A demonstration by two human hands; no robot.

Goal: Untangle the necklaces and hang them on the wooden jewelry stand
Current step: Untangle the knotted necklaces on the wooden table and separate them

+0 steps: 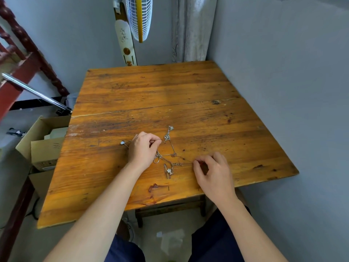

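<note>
Two hands: left hand (144,148) and right hand (213,173) low over the wooden table (151,87), each pinching chain.
Round pendant (122,142): pale, on the table just left of the left hand.
Left hand: fingers curled, thumb and fingertips pinching a strand at the tangle's upper left.
Necklaces (166,157): tangled, flat on the table between the hands; white flower pendant (169,170) at the near edge.
Right hand: thumb and forefinger pinching a thin strand at the tangle's right.
Unclear: number of chains; the left hand covers some.

The necklaces (168,156) are laid on the table (151,91) between the left hand (143,148) and the right hand (213,171); a box (43,140) is set left of it, a fan (138,17) behind
</note>
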